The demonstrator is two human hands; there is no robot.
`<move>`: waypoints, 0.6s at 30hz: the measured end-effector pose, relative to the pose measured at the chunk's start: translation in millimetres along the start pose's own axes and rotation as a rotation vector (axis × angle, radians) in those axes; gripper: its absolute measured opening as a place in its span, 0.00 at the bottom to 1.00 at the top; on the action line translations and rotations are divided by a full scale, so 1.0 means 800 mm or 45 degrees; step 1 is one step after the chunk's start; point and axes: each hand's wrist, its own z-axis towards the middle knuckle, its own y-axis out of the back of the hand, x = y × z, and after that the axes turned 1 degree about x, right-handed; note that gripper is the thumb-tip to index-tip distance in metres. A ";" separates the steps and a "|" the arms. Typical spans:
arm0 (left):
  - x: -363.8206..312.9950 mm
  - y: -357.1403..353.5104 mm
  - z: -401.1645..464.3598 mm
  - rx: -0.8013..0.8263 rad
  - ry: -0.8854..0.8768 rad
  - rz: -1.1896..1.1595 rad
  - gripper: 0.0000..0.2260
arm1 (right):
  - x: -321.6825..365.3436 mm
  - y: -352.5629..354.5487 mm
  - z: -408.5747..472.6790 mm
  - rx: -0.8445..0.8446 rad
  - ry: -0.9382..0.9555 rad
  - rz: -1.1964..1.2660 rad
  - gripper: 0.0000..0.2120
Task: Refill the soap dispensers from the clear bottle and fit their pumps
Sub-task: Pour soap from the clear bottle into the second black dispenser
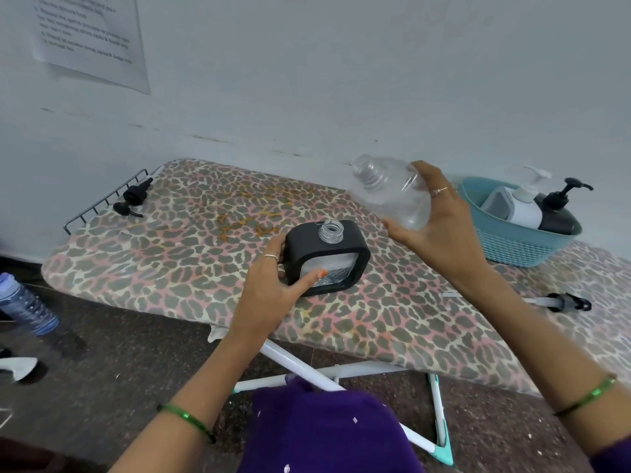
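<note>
The left hand (273, 278) grips the black dispenser (327, 256) by its left side, thumb laid across the clear window at the front. It stands upright on the leopard-print surface (177, 240), its threaded neck open and pointing straight up, no pump fitted. The window is too unclear to show a liquid level.

The right hand (440, 216) holds the clear bottle (389, 192) in the air, above and just right of the dispenser, fingers wrapped round its base end. The bottle is tipped over, long axis slanting, uncapped mouth aimed up and left toward the wall rather than down at the neck. It looks nearly empty, and no stream shows.

Three dispensers sit in the blue basket (522, 247) at the right; a white one and a black one have pumps on, so these seem done. The third's top is hidden. A loose pump (563, 302) lies on the surface at the right, its tube pointing left; two more black pumps (133, 199) lie by the wire rack at the far left end.

My reading: this dispenser is either about to be filled or just topped up, and fitting its pump is left to do
</note>
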 end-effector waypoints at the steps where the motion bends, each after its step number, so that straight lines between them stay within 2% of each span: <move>1: 0.000 0.000 0.000 0.000 0.000 0.005 0.29 | 0.000 0.000 0.001 -0.015 -0.044 0.049 0.34; 8: -0.007 0.000 -0.001 -0.004 0.011 0.004 0.27 | -0.010 0.005 0.003 -0.129 -0.262 0.274 0.30; 18: -0.007 0.011 -0.004 -0.042 0.051 0.007 0.27 | -0.052 -0.013 -0.005 -0.203 -0.589 0.513 0.35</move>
